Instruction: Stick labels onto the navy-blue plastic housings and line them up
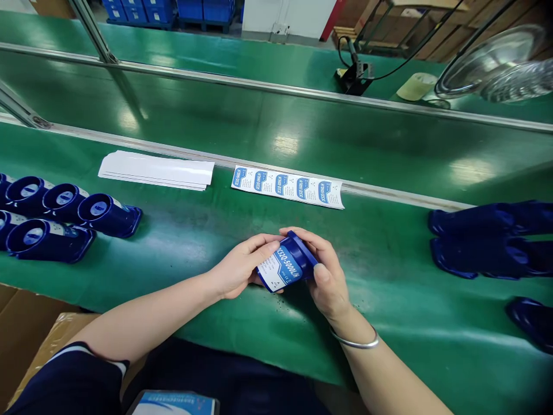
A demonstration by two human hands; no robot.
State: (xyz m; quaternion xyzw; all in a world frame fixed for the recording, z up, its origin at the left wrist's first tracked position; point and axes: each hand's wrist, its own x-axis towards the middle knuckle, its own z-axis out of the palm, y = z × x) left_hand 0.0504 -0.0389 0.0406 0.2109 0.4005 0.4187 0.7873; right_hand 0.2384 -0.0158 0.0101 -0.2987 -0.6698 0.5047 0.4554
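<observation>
Both hands hold one dark blue plastic cup-shaped part (305,256) above the green table. A white and blue label with printed text (280,270) lies on its side, facing me. My left hand (244,262) wraps round the narrower end, its thumb on the label's upper edge. My right hand (330,276), with a silver bangle at the wrist, grips the flanged end between thumb and fingers. Beyond the hands, a sheet of blue and white labels (288,187) lies near the table's back rail. Left of it is a stack of white strips (158,171).
Several labelled blue parts (101,212) stand in rows at the left. More blue parts (475,230) sit at the right, one near the right edge. A metal rail (380,196) runs along the back of the green table (401,323). Cardboard (38,328) is at lower left.
</observation>
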